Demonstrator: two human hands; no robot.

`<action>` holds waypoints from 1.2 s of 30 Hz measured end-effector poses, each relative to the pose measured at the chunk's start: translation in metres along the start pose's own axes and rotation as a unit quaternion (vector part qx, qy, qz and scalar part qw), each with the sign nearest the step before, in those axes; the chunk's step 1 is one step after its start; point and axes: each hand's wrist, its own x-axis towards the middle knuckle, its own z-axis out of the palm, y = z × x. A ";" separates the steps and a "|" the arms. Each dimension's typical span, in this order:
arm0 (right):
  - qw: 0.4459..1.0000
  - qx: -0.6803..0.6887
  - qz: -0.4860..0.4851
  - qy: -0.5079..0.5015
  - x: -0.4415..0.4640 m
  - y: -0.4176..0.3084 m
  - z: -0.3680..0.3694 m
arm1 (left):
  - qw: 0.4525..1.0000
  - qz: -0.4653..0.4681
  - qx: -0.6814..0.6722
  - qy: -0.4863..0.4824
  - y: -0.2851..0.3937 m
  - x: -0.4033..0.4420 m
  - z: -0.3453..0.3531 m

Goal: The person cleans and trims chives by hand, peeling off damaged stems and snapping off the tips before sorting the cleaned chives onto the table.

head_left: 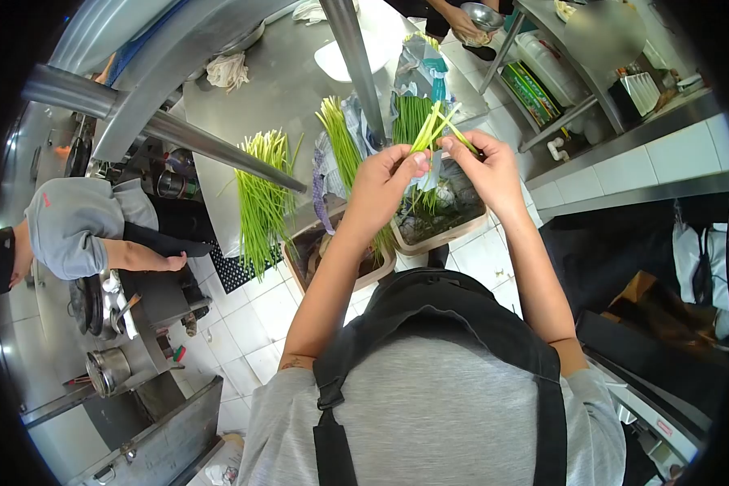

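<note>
In front of my chest, my left hand (389, 174) is closed around a few chives (428, 131), whose pale cut-looking ends point up and away. My right hand (488, 166) pinches chive stalks too, close beside the left fingertips. Some stalks cross between the two hands. Below them stand two tubs: the right tub (441, 236) holds dark, wet-looking contents and loose greens, while the left tub (385, 274) is partly covered by my left forearm. A large chive bunch (265, 202) hangs over the metal table's edge. Another bunch (342, 142) and a darker green bunch (413, 116) lie nearer my hands.
A metal table (219, 109) carries a white cloth (228, 73) and a white tray (350, 58). Metal poles (211, 149) cross the view. At left, a person in grey (77, 219) stands by a stove; another person's hand (464, 26) holds a metal bowl (483, 15).
</note>
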 end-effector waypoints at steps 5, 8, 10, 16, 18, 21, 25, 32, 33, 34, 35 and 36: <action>0.999 0.017 -0.005 -0.028 -0.004 -0.007 0.002 | 0.998 -0.016 -0.028 -0.046 -0.003 0.002 0.000; 1.000 0.009 -0.012 -0.014 0.000 0.004 -0.001 | 0.997 -0.041 -0.051 -0.039 0.001 0.001 0.001; 1.000 0.009 0.016 0.007 0.002 0.005 -0.007 | 0.997 -0.064 -0.026 -0.038 0.008 -0.002 -0.003; 0.947 0.276 0.004 0.165 0.014 0.000 -0.033 | 0.999 -0.039 0.013 0.003 -0.016 0.000 -0.011; 0.935 0.308 -0.020 0.173 0.017 0.001 -0.045 | 0.996 -0.078 -0.044 0.012 -0.015 -0.002 -0.018; 0.974 0.190 0.031 0.118 0.010 0.007 -0.057 | 0.970 -0.123 -0.211 0.008 -0.007 -0.008 -0.033; 0.999 0.009 0.032 0.010 0.002 0.060 -0.043 | 0.955 -0.078 -0.287 0.020 0.017 0.000 -0.041; 0.986 -0.162 0.044 -0.013 -0.008 0.110 -0.026 | 0.962 -0.013 -0.260 -0.085 0.046 0.017 -0.035; 0.989 -0.120 0.089 -0.014 -0.009 0.097 -0.029 | 0.955 -0.010 -0.274 -0.109 0.047 0.019 -0.031; 0.990 -0.069 0.119 -0.022 -0.011 0.077 -0.030 | 0.947 -0.009 -0.290 -0.135 0.048 0.021 -0.026; 0.992 -0.011 0.123 -0.028 -0.014 0.059 -0.030 | 0.944 0.001 -0.293 -0.148 0.049 0.024 -0.021; 0.990 0.049 0.126 -0.033 -0.018 0.044 -0.031 | 0.942 0.012 -0.295 -0.162 0.049 0.026 -0.017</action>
